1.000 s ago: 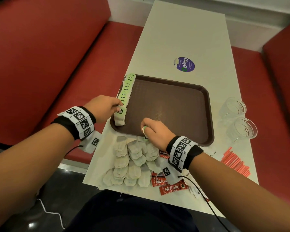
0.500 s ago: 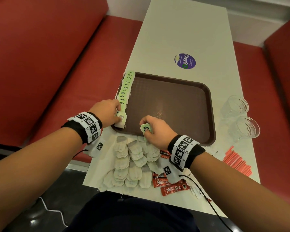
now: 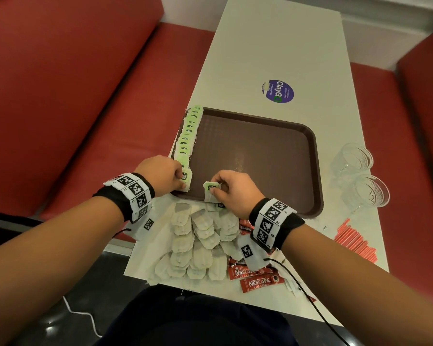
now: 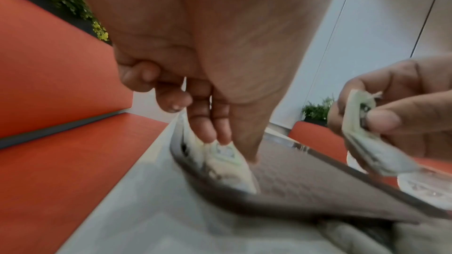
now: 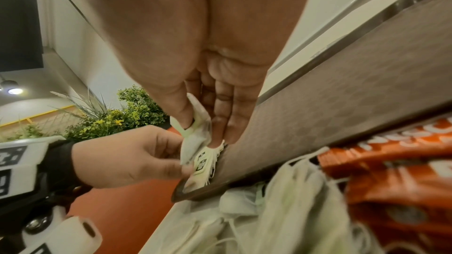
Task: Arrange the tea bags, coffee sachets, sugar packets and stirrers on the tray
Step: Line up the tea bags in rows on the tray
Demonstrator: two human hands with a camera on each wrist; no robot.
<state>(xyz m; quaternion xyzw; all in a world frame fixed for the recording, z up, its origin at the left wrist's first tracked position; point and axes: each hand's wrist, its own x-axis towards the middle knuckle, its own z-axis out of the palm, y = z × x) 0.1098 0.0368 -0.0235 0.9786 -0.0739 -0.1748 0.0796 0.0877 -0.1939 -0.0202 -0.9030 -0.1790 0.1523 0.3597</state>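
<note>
A brown tray [image 3: 273, 158] lies on the white table. A row of green-tagged tea bags [image 3: 189, 131] stands along its left rim. My left hand [image 3: 179, 177] is at the near end of that row, fingertips and thumb [image 4: 232, 150] holding the nearest tea bag [image 4: 227, 163]. My right hand [image 3: 216, 189] pinches another tea bag [image 3: 210, 189] by its green tag, just above the tray's near edge and a short way right of the left hand. In the right wrist view this bag [image 5: 195, 142] hangs between thumb and fingers [image 5: 203, 130], close to the row [image 5: 203, 163].
Several loose tea bags [image 3: 198, 240] are piled on the table in front of the tray. Red coffee sachets [image 3: 258, 283] lie to their right, partly under my right wrist. Red stirrers [image 3: 353, 240] and two glasses [image 3: 353, 158] stand right of the tray. Red benches flank the table.
My right hand has risen from the pile with a tea bag and shifted left toward the row, its green tag now showing. My left hand stays at the row's near end.
</note>
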